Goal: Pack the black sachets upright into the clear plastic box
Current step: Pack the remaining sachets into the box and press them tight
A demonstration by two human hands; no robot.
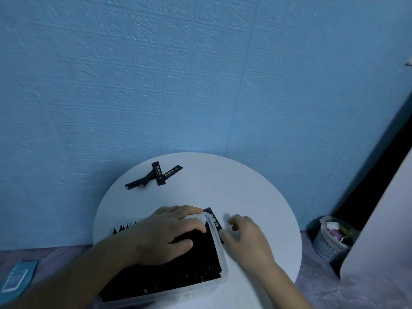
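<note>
White round table (245, 192) bears the clear plastic box (219, 248), full of upright black sachets (189, 270). The left hand (165, 235) presses flat on them. The right hand (247, 239), loosely curled, touches one sachet (214, 218) beside the box; grip unclear. Loose sachets (158, 173) lie farther off.

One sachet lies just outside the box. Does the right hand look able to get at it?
Likely yes: the right hand is right beside the sachet, nothing between them; the box borders only its other side.

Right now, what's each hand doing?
Left hand: open, pressing on the sachets in the box.
Right hand: beside a loose sachet; grip cannot be told.
</note>
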